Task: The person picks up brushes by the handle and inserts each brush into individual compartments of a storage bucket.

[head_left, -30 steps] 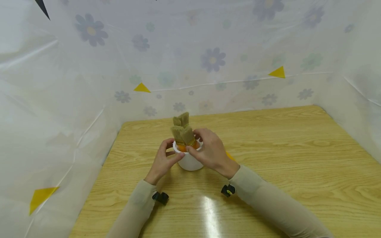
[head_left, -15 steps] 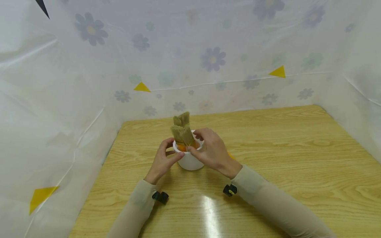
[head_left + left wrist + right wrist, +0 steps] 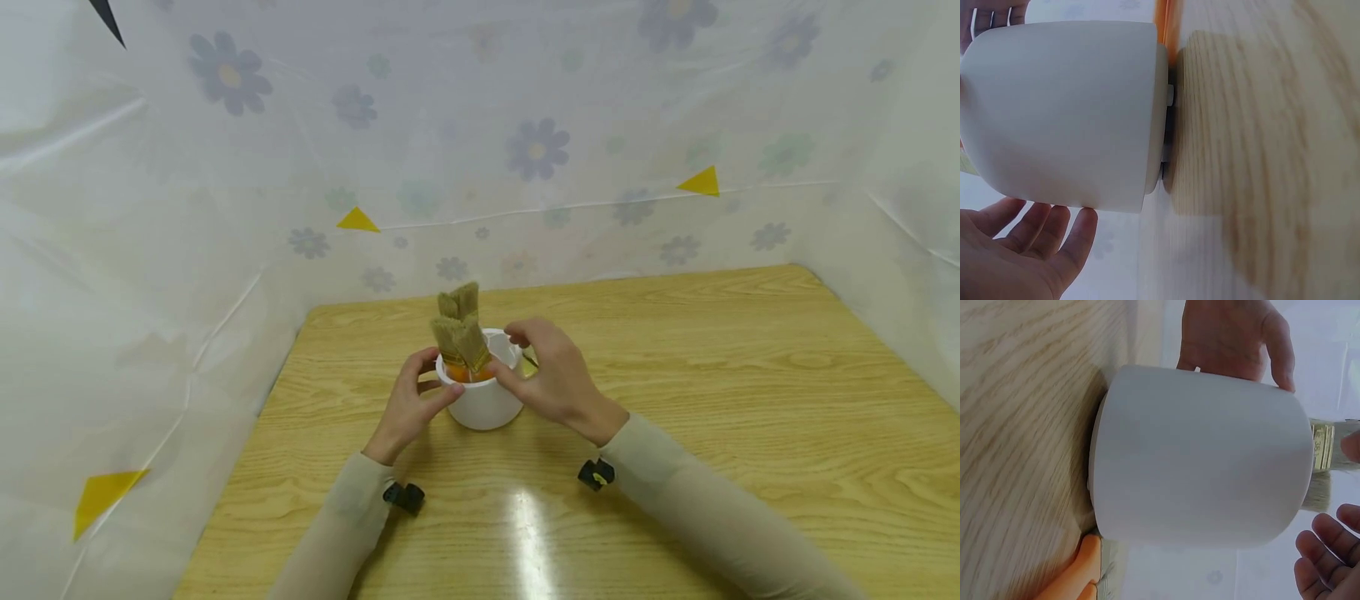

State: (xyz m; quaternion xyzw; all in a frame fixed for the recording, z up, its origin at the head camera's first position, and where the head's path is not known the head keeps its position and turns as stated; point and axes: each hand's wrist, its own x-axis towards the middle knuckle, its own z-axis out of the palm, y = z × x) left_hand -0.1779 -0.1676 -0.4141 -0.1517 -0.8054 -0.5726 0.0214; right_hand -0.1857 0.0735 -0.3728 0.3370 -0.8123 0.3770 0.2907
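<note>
A white round holder [image 3: 483, 407] stands on the wooden table, with several paintbrushes [image 3: 457, 333] in its left part, bristles up. Orange handle tops show just inside the rim. My left hand [image 3: 408, 404] grips the holder from its left side: the thumb lies at the front rim, and in the left wrist view the fingertips [image 3: 1088, 215] touch the white wall. Over the holder's right rim is my right hand [image 3: 555, 371], fingers loosely bent and apart, nothing between them. Its thumb tip is close to the nearest brush. The lower handles are hidden inside the holder.
Another brush with an orange handle [image 3: 1075, 578] lies on the table to the holder's right, mostly hidden behind my right hand in the head view. Flower-patterned sheeting [image 3: 536, 150] with yellow triangles rises behind the table [image 3: 712, 375] and along both sides.
My right hand has drawn away from the brushes to the right, uncovering more of the holder's opening. The left hand, holder and brushes stay almost in place.
</note>
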